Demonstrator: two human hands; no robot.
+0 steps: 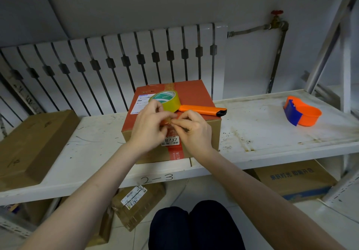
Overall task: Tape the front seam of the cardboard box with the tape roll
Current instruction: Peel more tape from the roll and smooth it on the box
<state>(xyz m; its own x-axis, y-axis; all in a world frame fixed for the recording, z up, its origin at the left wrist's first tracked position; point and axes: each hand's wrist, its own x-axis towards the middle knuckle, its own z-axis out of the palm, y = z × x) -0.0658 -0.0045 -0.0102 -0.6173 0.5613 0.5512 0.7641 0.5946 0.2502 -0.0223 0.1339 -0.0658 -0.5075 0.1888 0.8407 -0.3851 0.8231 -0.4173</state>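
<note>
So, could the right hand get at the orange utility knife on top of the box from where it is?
Probably yes. The orange utility knife lies uncovered on the cardboard box, just beyond the right hand. Nothing sits between them, but that hand is pinching tape with the left hand and would have to let go.

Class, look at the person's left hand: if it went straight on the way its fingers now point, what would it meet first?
The left hand points right, so it would most likely meet the right hand, whose fingertips almost touch it above the cardboard box.
</note>
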